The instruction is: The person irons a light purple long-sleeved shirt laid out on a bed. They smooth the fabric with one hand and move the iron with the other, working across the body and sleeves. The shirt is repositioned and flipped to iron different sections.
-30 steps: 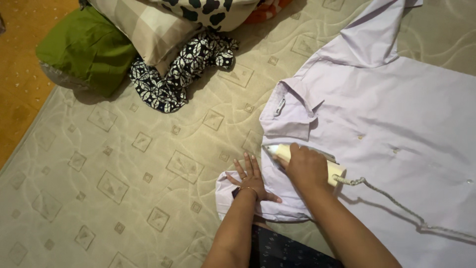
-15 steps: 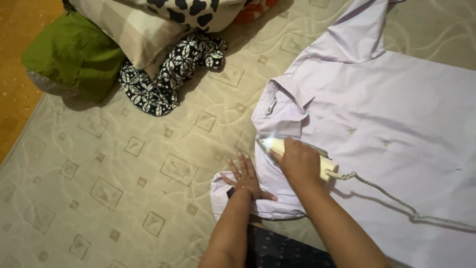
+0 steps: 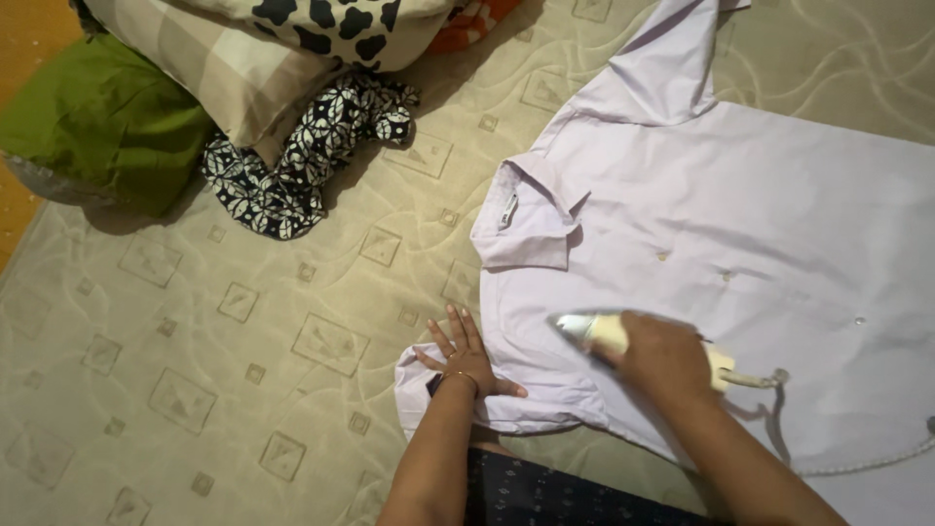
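Fingers of the right hand (image 3: pixel 667 358) were clenched around the handle of the cream iron (image 3: pixel 623 336), whose long axis ran across the pale lilac shirt (image 3: pixel 760 214), tip pointing toward the short sleeve (image 3: pixel 487 394). That sleeve lay just beyond the tip, pinned flat on the beige mattress (image 3: pixel 195 341) by the left hand (image 3: pixel 463 356), fingers spread and grasping nothing.

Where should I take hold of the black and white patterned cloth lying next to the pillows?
Grip the black and white patterned cloth at its lower end, which lies free on the mattress. Come from the lower left, over bare mattress. Its upper end runs up against the checked pillow, and part may be tucked underneath, so fingers would have less room there. It is crumpled, so a raised fold should pinch easily.
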